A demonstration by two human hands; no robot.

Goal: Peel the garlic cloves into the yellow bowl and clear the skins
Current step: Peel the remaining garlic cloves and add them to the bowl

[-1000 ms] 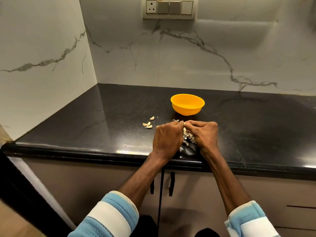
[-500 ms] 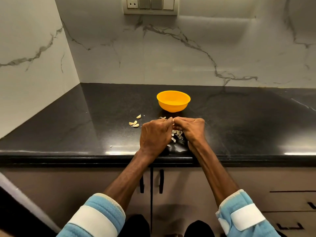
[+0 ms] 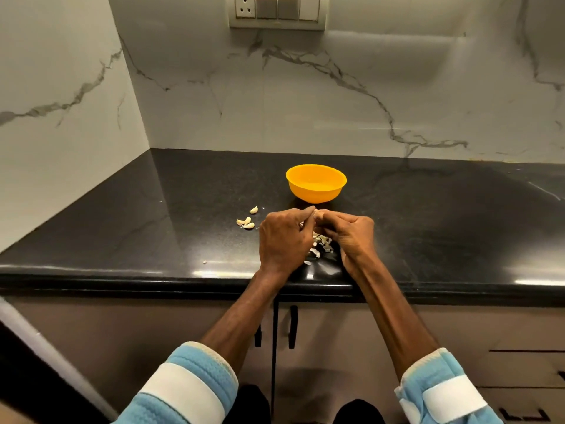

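Note:
The yellow bowl (image 3: 316, 182) stands on the black countertop (image 3: 153, 228), just beyond my hands. My left hand (image 3: 286, 238) and my right hand (image 3: 351, 234) meet fingertip to fingertip over the counter and pinch a garlic clove (image 3: 317, 213) between them; only a pale sliver of it shows. Under and between the hands lies a small heap of garlic skins (image 3: 319, 247). Three unpeeled cloves (image 3: 246, 222) lie on the counter to the left of my left hand.
The marble wall closes the counter at the back and on the left. A switch plate (image 3: 276, 10) hangs on the back wall. The counter's front edge (image 3: 122, 278) runs just below my wrists, with cabinet doors beneath. A tiny skin crumb (image 3: 204, 262) lies near the edge.
The view has shifted, so the bowl and hands sit differently in frame. Both hands have stayed together on the clove, fingers working slightly; the skin heap beneath them shows more.

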